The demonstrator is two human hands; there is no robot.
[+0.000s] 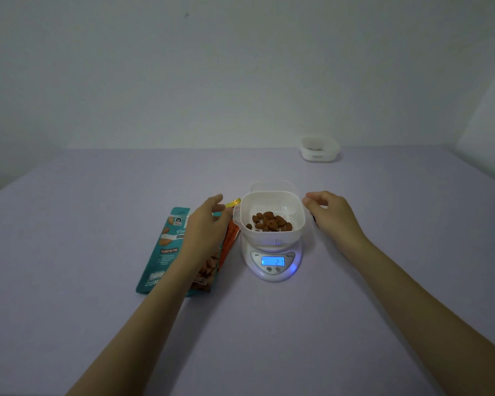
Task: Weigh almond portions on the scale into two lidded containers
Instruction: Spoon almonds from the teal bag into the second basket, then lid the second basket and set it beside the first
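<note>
Almonds [270,222] lie in a small heap in a white container [269,198] with a slotted inner wall, near its front. The container sits in a clear bowl [275,242] on top of a white scale [272,275], whose blue display [273,261] is lit and appears to read 21.

The left hand [209,224] hovers just left of the container with its fingers spread loosely, holding nothing; whether a fingertip touches the rim cannot be told. It hangs over a teal almond bag [166,247] that lies flat on the table [97,324], with an orange packet edge [229,241] between bag and scale. The right hand [332,214] is just right of the container, fingers loosely curled toward the rim and gripping nothing.

Right behind the scale lies a clear plastic piece [272,184], lid or tub, too faint to tell. A second white container [319,156] stands well apart at the far right of the table, near the wall; its contents are unclear.
</note>
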